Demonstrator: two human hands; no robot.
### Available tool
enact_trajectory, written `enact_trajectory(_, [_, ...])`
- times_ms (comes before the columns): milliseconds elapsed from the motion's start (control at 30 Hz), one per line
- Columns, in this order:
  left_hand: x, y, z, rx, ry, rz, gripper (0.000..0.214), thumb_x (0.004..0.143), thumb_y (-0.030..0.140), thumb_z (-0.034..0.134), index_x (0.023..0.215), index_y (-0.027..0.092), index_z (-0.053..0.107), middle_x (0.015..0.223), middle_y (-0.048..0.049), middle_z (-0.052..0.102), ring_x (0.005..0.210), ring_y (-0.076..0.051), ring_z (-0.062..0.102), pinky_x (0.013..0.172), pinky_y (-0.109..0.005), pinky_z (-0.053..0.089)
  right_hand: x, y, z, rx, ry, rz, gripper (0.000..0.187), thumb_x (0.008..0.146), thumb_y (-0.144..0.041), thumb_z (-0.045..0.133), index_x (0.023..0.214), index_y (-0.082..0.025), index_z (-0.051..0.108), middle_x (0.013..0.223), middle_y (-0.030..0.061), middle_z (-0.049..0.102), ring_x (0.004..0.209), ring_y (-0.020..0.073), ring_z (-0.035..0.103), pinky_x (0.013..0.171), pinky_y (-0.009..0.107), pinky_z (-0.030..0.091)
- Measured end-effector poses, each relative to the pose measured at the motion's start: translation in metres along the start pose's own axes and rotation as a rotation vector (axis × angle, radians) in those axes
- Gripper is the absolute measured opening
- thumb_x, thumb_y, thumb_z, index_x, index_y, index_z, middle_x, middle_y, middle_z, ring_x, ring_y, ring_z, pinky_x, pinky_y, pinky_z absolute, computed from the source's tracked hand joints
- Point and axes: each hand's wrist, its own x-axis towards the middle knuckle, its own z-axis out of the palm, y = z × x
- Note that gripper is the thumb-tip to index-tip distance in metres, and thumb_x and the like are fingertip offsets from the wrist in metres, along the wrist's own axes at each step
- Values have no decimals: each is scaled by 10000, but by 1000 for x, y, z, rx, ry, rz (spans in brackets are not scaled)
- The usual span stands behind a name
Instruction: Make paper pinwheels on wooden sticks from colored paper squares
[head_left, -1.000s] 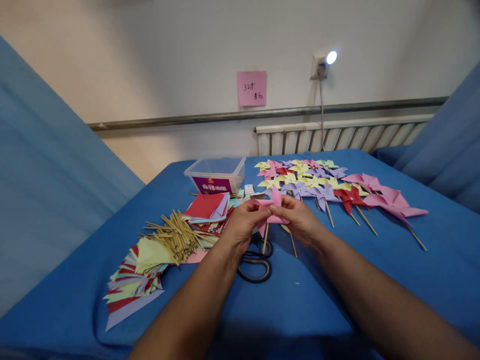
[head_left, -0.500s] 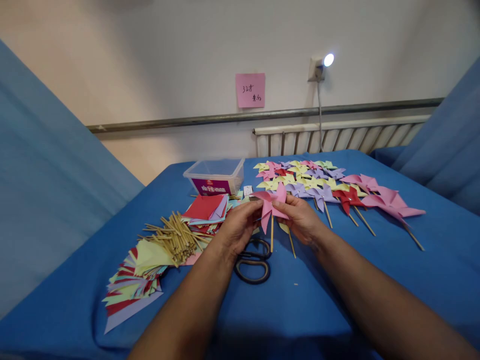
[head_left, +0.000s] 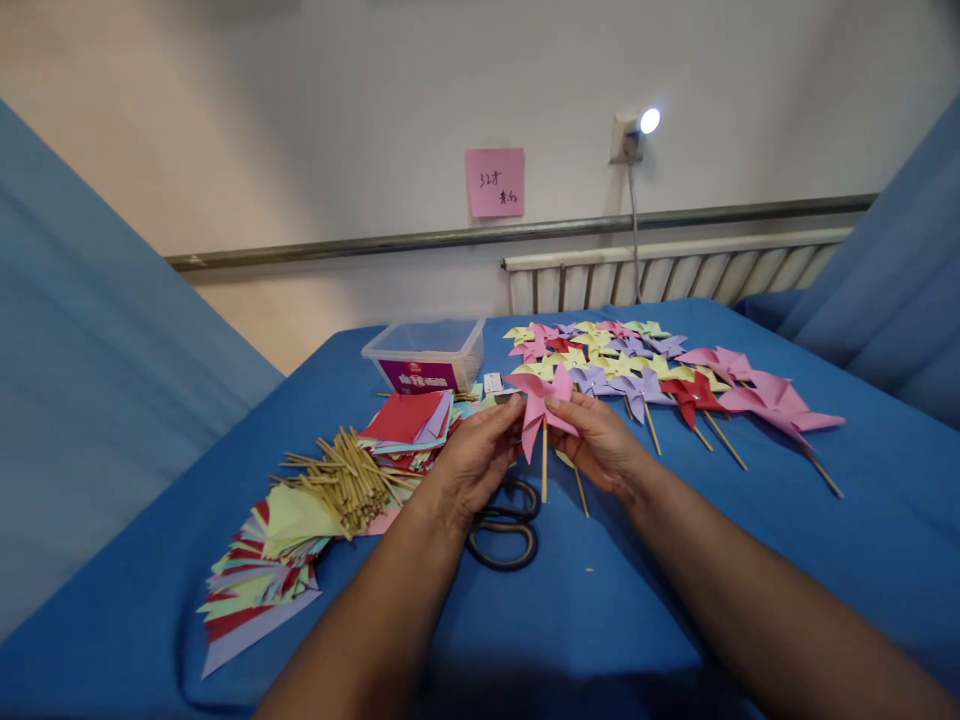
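Both my hands hold a pink paper pinwheel (head_left: 541, 405) upright above the table, its thin wooden stick pointing down. My left hand (head_left: 481, 450) is closed at the pinwheel's left side, with the fingertips partly hidden behind it. On the other side, the thumb of my right hand (head_left: 600, 440) presses near the pinwheel's middle. Black-handled scissors (head_left: 504, 535) lie just below my left hand, their blades covered by it. Behind my right hand, a second stick (head_left: 581, 490) with a bit of yellow paper shows.
Finished pinwheels (head_left: 637, 375) in several colours lie at the back right. On the left are a pile of wooden sticks (head_left: 345, 480), fanned cut paper (head_left: 259, 580) and stacked paper squares (head_left: 405, 418). A clear plastic box (head_left: 427, 357) stands behind them on the blue-covered table (head_left: 600, 630).
The view has shifted very slightly. Both hands keep hold of the pink pinwheel in nearly the same place.
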Motion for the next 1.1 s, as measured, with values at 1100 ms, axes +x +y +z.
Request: enact_trajectory(1100, [3,0,-2,-13,131,12,237,617,182,823,815,90,729,722,-66,709,607,-132,626,590,-230,488,-1,12,-2,-667,-76,-407,501,706,-481,780,1086,-235,566,1059,55,655,916,213,631,813,369,513])
